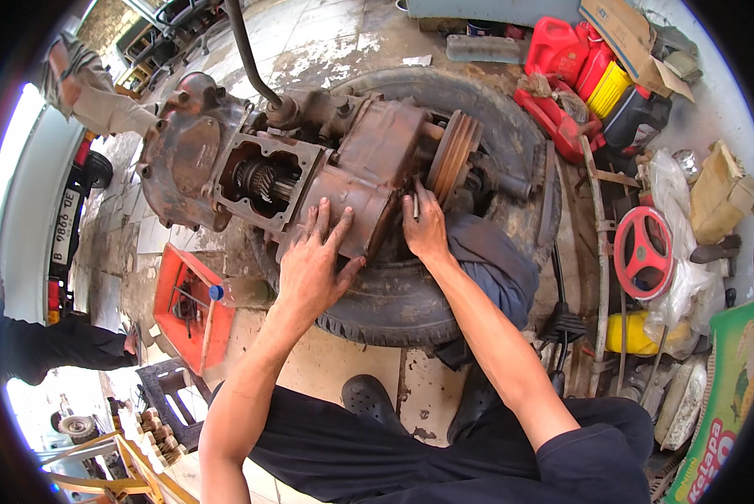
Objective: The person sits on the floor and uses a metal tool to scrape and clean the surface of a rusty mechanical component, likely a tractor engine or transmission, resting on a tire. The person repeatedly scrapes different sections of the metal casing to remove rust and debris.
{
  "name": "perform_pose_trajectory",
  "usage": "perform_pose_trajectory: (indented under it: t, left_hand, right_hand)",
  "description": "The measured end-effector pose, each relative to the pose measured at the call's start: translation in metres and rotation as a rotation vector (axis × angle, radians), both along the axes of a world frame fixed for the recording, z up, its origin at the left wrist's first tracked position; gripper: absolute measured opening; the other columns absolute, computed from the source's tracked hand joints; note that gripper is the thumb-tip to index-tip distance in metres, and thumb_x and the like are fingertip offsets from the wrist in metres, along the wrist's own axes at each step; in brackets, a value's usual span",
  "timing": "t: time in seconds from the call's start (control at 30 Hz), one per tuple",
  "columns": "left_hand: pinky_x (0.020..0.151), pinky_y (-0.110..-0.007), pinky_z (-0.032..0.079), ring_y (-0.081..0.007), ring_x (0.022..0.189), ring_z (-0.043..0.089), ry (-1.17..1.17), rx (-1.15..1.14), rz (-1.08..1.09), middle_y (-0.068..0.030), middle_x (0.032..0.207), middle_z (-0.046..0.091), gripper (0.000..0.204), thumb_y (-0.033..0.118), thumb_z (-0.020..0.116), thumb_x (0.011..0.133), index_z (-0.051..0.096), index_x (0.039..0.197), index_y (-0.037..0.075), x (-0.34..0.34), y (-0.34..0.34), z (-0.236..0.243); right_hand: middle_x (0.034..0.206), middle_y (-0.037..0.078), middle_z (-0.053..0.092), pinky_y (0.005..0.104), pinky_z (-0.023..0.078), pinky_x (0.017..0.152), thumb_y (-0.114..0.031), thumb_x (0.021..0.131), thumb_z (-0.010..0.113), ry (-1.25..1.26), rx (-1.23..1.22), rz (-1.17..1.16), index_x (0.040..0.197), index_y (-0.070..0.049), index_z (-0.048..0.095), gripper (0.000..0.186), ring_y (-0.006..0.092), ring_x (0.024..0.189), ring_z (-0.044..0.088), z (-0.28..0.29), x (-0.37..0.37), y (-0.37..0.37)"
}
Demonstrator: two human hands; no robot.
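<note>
A rusty brown gearbox (348,197) lies across a large tyre (377,315). Through an opening in its top, metal gears (264,179) show. My left hand (314,256) rests on the lower side of the housing, its fingers spread and holding nothing. Beside the grooved pulley (455,160) at the gearbox's right end, my right hand (427,225) is closed around a short thin metal piece (416,207); its far end is hidden against the housing. Dark cloth (494,265) lies on the tyre, right of that hand.
An orange-red tray (184,323) with tools and a bottle (243,293) are at left. Red jerrycans (555,50), a red handwheel (643,252) and a metal bar (597,277) crowd the right. Another person's leg (112,105) stands at the far left. A long lever (247,50) rises behind the gearbox.
</note>
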State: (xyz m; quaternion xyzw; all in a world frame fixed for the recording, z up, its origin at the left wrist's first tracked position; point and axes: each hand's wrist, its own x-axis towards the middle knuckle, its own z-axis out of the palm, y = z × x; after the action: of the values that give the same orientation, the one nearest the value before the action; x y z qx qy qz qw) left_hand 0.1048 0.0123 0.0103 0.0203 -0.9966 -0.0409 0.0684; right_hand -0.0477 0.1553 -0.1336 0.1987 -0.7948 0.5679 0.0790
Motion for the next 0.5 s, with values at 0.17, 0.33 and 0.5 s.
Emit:
perform_pose_trajectory:
  t: [0.17, 0.33, 0.5]
  left_hand:
    - [0.112, -0.051, 0.04, -0.0449, 0.144, 0.039, -0.011, 0.005, 0.007, -0.0282, 0.158, 0.036, 0.077, 0.038, 0.074, 0.088, 0.042, 0.154, 0.014, 0.001, 0.0, 0.001]
    - [0.112, -0.049, 0.041, -0.0462, 0.143, 0.038, -0.005, -0.023, -0.006, -0.0278, 0.159, 0.033, 0.078, 0.038, 0.075, 0.088, 0.04, 0.155, 0.016, -0.001, 0.001, -0.001]
    - [0.113, -0.05, 0.039, -0.0453, 0.143, 0.039, -0.001, 0.013, 0.0, -0.0279, 0.158, 0.036, 0.077, 0.039, 0.073, 0.088, 0.042, 0.154, 0.015, 0.001, -0.001, 0.001]
  right_hand:
    - [0.122, 0.034, 0.063, 0.0469, 0.047, 0.103, -0.018, 0.101, 0.049, -0.193, -0.04, 0.006, 0.129, 0.01, 0.059, 0.041, 0.047, 0.117, 0.061, -0.002, -0.002, 0.006]
    - [0.113, 0.032, 0.067, 0.0449, 0.05, 0.099, -0.017, 0.098, 0.051, -0.218, -0.043, 0.005, 0.123, 0.009, 0.063, 0.038, 0.044, 0.109, 0.066, -0.006, 0.0, 0.006]
    - [0.097, 0.023, 0.073, 0.0421, 0.053, 0.091, -0.016, 0.097, 0.051, -0.257, -0.097, -0.038, 0.12, 0.007, 0.065, 0.036, 0.0382, 0.098, 0.071, 0.015, 0.009, 0.022]
